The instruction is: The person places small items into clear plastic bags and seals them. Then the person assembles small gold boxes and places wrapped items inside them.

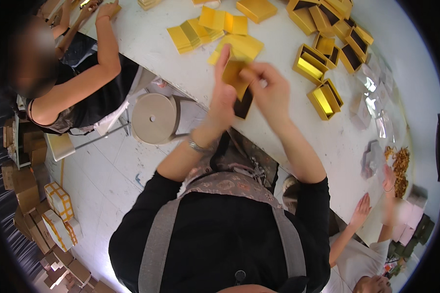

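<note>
My left hand [223, 99] grips a gold cardboard piece [234, 75] at its left side, thumb and fingers around it. At the piece's right edge, the fingers of my right hand [267, 86] pinch it; they are slightly blurred. Just below, between the hands, shows a dark-lined gold box part [244, 106], partly hidden. Beyond my hands lie folded gold card pieces [190, 34] and a flat gold sheet [251, 45]. To the right stand open gold boxes [324, 99] with dark interiors.
More gold boxes [304, 18] are heaped at the table's far right, near clear plastic packages [374, 95]. Brown shredded filler [401, 168] lies at the right edge. A round stool [154, 117] stands left of the table [161, 62]. Co-workers [77, 91] are at both sides.
</note>
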Demonstrator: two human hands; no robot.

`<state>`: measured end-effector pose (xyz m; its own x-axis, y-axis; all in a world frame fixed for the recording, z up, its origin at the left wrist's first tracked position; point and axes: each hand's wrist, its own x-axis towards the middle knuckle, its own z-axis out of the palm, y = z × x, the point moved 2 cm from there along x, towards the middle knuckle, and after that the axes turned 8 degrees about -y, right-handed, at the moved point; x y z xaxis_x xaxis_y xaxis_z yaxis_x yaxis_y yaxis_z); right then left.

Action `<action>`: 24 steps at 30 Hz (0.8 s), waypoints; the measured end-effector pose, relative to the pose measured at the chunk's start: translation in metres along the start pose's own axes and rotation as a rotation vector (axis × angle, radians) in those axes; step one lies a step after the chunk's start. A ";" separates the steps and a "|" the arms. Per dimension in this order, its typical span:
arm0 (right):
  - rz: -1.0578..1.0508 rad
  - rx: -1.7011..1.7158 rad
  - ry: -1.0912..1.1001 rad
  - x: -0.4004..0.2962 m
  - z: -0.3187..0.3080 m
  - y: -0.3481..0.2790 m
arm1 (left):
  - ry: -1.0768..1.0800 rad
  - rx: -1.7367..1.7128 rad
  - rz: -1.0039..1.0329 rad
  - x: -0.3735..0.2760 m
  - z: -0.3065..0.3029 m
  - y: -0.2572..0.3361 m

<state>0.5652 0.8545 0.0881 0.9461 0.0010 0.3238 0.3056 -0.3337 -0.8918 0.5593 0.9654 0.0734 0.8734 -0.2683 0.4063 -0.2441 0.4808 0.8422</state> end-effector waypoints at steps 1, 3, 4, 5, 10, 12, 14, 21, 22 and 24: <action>-0.019 -0.043 0.085 0.004 -0.012 -0.002 | -0.082 0.294 -0.019 -0.006 -0.018 0.008; -0.005 -0.228 -0.102 -0.002 -0.026 -0.017 | -0.261 0.890 -0.021 -0.008 -0.065 0.021; -0.149 -0.336 -0.168 -0.009 -0.017 -0.012 | -0.351 0.905 -0.092 -0.011 -0.073 0.021; -0.293 -0.443 -0.232 -0.019 -0.004 -0.001 | -0.442 0.919 -0.162 -0.014 -0.078 0.020; -0.200 -0.909 -0.463 -0.027 0.031 0.010 | -0.612 1.049 -0.153 -0.004 -0.075 0.010; -0.236 -0.834 -0.445 -0.021 0.026 0.028 | -0.553 1.014 -0.104 0.003 -0.069 0.000; -0.243 -0.893 -0.506 -0.022 0.015 0.039 | -0.549 1.055 -0.073 0.001 -0.057 -0.010; 0.342 -1.288 -0.907 0.077 -0.056 -0.013 | -0.478 1.260 0.016 0.022 0.010 -0.065; 0.232 -1.181 -0.497 0.108 -0.064 0.013 | -0.444 1.294 -0.002 0.033 0.019 -0.073; 0.137 -1.058 -0.260 0.179 -0.053 0.058 | -0.445 1.202 -0.034 0.045 0.036 -0.075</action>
<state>0.7463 0.7851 0.1106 0.9967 0.0596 0.0554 0.0674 -0.9859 -0.1532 0.6018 0.8873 0.0416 0.7283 -0.6318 0.2653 -0.6527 -0.5218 0.5493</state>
